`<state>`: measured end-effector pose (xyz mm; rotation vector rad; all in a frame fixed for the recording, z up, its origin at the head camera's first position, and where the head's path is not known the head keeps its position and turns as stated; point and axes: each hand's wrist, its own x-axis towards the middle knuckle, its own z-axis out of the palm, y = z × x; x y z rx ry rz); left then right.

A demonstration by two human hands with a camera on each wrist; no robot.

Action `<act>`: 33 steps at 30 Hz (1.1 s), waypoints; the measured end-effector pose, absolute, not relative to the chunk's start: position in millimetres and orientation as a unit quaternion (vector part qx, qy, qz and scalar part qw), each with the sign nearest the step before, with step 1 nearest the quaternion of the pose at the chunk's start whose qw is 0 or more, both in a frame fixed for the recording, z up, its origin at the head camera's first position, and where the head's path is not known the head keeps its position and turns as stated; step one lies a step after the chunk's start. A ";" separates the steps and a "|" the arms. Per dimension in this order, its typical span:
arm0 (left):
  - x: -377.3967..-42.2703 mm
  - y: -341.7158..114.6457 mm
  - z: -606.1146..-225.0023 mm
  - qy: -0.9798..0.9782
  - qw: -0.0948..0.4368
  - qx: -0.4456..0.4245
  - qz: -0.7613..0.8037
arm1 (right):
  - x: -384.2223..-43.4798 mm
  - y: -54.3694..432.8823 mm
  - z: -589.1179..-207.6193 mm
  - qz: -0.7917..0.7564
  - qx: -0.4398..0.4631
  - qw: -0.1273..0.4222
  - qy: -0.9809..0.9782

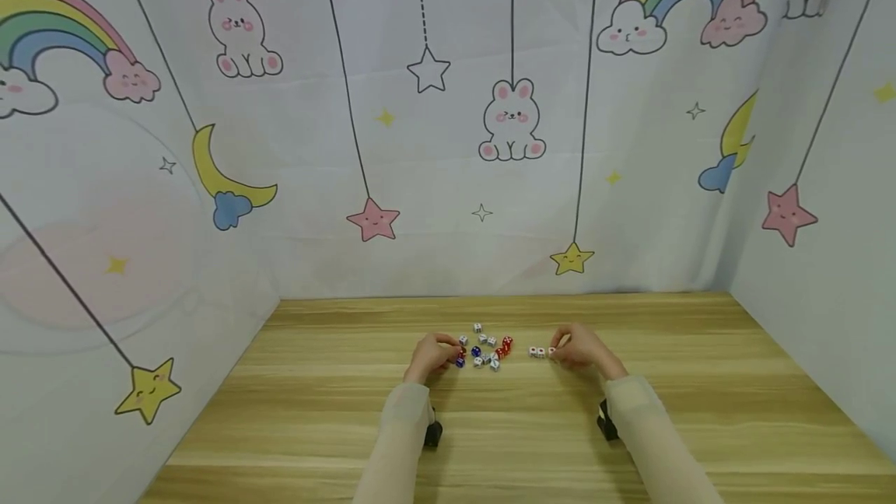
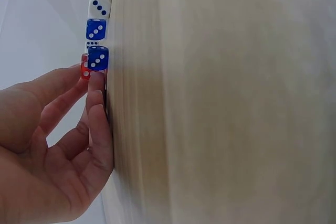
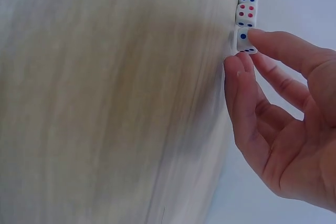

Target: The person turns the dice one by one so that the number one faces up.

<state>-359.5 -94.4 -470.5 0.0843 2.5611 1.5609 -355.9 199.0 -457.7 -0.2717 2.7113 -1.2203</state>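
Observation:
My left hand (image 1: 430, 356) is at the left side of a loose group of dice. In the left wrist view its thumb and finger pinch a red die (image 2: 85, 70), partly hidden behind a blue die (image 2: 98, 59) that sits by the fingertips. A second blue die (image 1: 476, 351) lies a little to the right. With thumb and fingers, my right hand (image 1: 579, 348) pinches a white die (image 3: 243, 39) on the table. Just left of that die, two white dice (image 1: 537, 352) stand side by side.
Several white dice (image 1: 478, 362) and red dice (image 1: 501, 352) lie in the middle group, with one white die (image 1: 478, 328) farthest back. They rest on a wood-grain table (image 1: 315, 411). A patterned white cloth (image 1: 448, 255) hangs behind the table and at both sides.

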 end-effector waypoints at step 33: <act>-356.4 -92.0 -471.7 0.848 0.072 0.021 0.525 | -352.9 178.5 -444.9 -0.386 -0.095 0.052 0.916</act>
